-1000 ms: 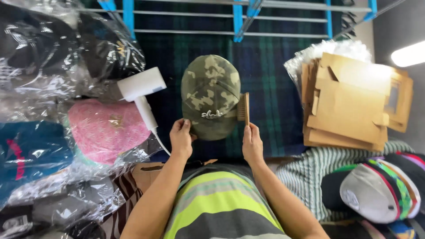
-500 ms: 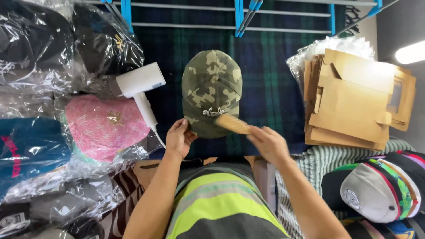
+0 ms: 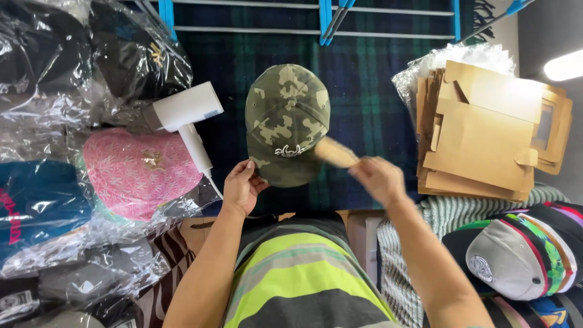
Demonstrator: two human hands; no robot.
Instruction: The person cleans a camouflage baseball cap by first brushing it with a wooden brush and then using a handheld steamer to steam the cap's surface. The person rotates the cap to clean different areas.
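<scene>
A dark green and blue plaid blanket is spread across the middle of the frame, with a blue and white drying rack seen along the top edge. The left side is filled by caps wrapped in clear plastic, among them a pink patterned cap at centre left and a teal one below it at the left edge. A stack of flat brown cardboard inserts is piled at the upper right, on crinkled plastic. A grey-brimmed cap with bright coloured stripes is seen at the lower right, beside a striped cloth. A camouflage cap is laid on the blanket at the centre of the frame, its brim towards the person. A white hair dryer is laid just left of the cap, its handle pointing down the frame. The left hand is placed at the lower left edge of the brim, with fingertips closed on it. The right hand, blurred, is clenched around a small wooden brush, which is held against the right side of the brim.
</scene>
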